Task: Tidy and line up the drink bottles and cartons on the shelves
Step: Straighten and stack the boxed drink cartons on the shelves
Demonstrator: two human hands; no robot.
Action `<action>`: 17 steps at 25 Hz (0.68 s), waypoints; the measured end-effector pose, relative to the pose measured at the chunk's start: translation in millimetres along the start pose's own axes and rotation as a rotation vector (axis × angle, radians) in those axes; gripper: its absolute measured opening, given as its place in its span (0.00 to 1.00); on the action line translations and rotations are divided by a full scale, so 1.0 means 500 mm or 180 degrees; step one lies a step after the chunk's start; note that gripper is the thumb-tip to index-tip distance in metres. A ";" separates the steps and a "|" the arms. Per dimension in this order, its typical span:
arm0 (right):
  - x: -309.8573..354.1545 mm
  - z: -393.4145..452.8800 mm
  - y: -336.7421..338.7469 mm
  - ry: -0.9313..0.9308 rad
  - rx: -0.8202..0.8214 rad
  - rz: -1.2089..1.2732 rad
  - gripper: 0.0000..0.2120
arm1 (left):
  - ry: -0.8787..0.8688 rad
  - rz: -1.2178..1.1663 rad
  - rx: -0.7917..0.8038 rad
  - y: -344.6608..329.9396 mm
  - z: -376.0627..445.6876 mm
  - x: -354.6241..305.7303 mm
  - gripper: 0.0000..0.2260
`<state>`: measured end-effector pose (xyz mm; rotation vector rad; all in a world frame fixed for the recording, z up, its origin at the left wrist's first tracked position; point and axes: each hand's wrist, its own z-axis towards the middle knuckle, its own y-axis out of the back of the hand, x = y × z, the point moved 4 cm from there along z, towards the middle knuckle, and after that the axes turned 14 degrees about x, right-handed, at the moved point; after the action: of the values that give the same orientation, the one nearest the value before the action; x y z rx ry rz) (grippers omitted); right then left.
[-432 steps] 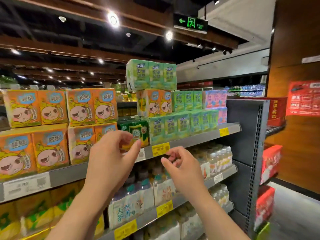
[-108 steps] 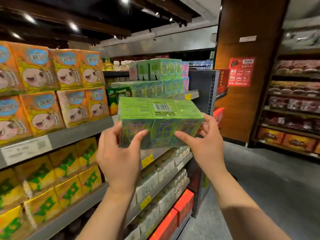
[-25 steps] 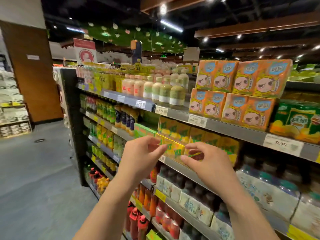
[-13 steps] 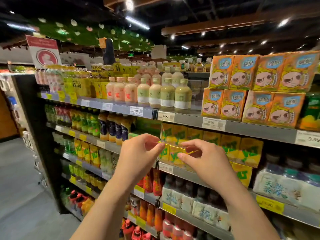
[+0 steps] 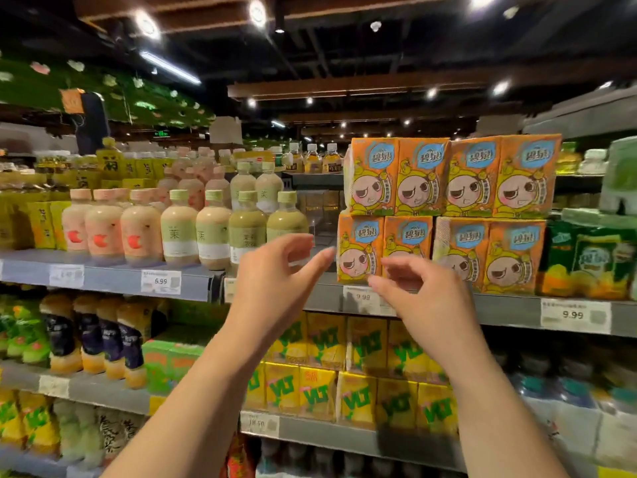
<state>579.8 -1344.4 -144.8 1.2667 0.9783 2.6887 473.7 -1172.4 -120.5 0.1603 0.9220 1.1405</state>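
Note:
Both my hands are raised in front of the upper shelf [image 5: 324,298], holding nothing. My left hand [image 5: 275,284] has its fingers apart, just right of a row of milky bottles [image 5: 213,229] with pale green caps. My right hand [image 5: 427,298] is loosely curled and empty, in front of the lower row of orange cartoon-face carton packs [image 5: 406,243]. More of these orange packs [image 5: 448,177] are stacked above. Yellow carton packs [image 5: 317,391] fill the shelf below my hands.
Pink-capped bottles [image 5: 103,232] stand at the left of the upper shelf. Green carton packs [image 5: 593,257] sit right of the orange ones. Dark-labelled bottles [image 5: 93,339] and a green pack [image 5: 165,363] are on the lower left shelf. Price tags [image 5: 574,315] line the shelf edges.
My hands have risen from the yellow cartons' shelf to the upper shelf and spread a little. The view has tilted up and moved closer.

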 end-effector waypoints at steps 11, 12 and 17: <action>0.050 0.144 0.147 -0.0190 -0.1287 -0.0822 0.20 | -0.0281 0.0261 0.0394 -0.097 0.229 -0.002 0.21; 0.051 0.149 0.145 -0.0227 -0.1285 -0.0785 0.19 | -0.0309 0.0218 0.0370 -0.095 0.233 0.004 0.20; 0.059 0.149 0.135 -0.0210 -0.1355 -0.0687 0.12 | -0.0375 -0.0015 0.0275 -0.074 0.233 0.019 0.17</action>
<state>628.6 -1351.2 -52.4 1.0842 0.4646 2.4864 582.5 -1142.9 -71.7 0.2926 0.8669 1.0758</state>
